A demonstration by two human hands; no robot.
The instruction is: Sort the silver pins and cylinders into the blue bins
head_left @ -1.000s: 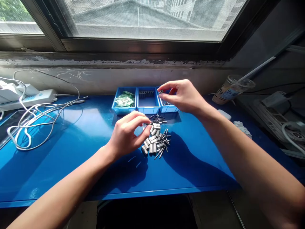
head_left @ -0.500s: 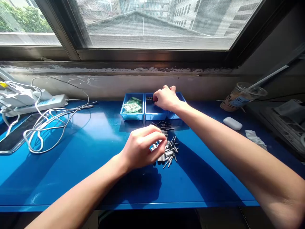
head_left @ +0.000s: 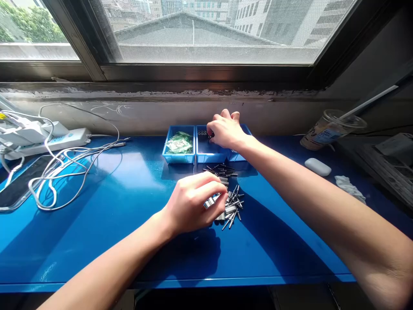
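My right hand (head_left: 226, 130) reaches over the middle blue bin (head_left: 209, 158), its thumb and fingertips bent down close together near the bin's contents. Small ring-shaped metal pieces (head_left: 202, 133) lie in rows inside that bin. What the fingertips pinch, if anything, is too small to name. My left hand (head_left: 195, 201) hovers above the table in a pinch, thumb against fingers; anything between them is hidden. Beneath and beside it is a pile of metal pins (head_left: 231, 221) and grey cylindrical pieces (head_left: 230, 209), partly covered by the hand. Thin dark rods (head_left: 226, 171) lie just behind.
A left blue bin (head_left: 177, 159) holds green-and-white packets (head_left: 180, 143); a right bin (head_left: 237, 156) is partly behind my forearm. White cables (head_left: 69, 172), a power strip (head_left: 72, 138) and a phone (head_left: 22, 185) lie left. Rightward are a plastic cup (head_left: 325, 131), white case (head_left: 318, 166) and crumpled tissue (head_left: 350, 188).
My right hand's fingers have shifted slightly over the middle bin, and a small round piece shows near the fingertips. My left hand keeps its pinch almost in place. The view has moved slightly.
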